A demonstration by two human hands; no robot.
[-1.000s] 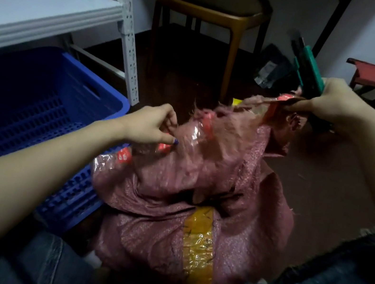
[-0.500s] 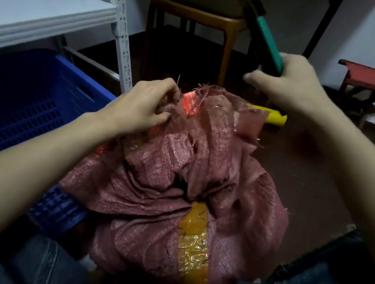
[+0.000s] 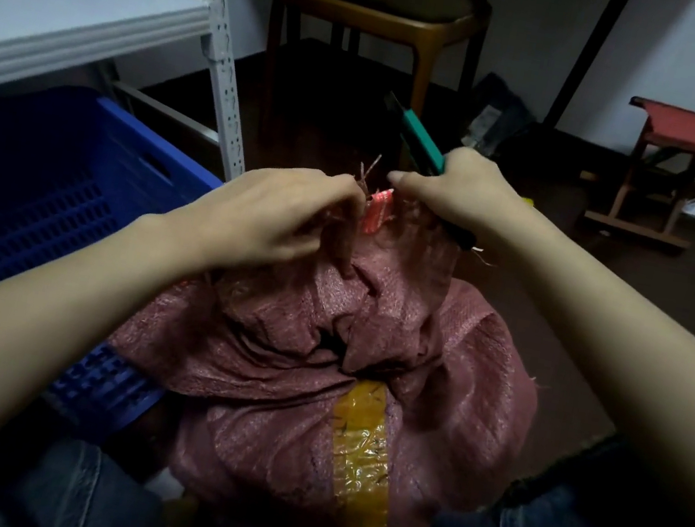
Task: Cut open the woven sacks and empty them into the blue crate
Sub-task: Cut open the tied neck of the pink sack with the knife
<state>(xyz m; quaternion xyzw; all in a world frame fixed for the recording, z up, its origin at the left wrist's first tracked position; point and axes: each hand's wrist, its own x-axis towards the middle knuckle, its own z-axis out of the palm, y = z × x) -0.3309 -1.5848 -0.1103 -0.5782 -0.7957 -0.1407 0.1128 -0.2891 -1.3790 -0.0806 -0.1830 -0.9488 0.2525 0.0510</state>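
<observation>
A pink woven sack (image 3: 352,385) stands on the floor between my knees, bound with a strip of yellow tape (image 3: 362,456). My left hand (image 3: 270,217) pinches the frayed top of the sack beside a scrap of red tape (image 3: 377,212). My right hand (image 3: 460,190) grips a green and black utility knife (image 3: 418,139) and also touches the sack's top just right of the left hand. The knife's front end is hidden below the hand. The blue crate (image 3: 36,199) stands to the left, touching the sack.
A white metal shelf (image 3: 74,10) with a perforated post (image 3: 225,51) overhangs the crate. A wooden chair (image 3: 377,31) stands behind the sack. A small red folding stool (image 3: 687,170) is at the far right. Dark clutter lies by the wall.
The right hand with the knife came down and left to the sack's top, meeting the left hand. The sack's mouth, stretched wide a second ago, is bunched together.
</observation>
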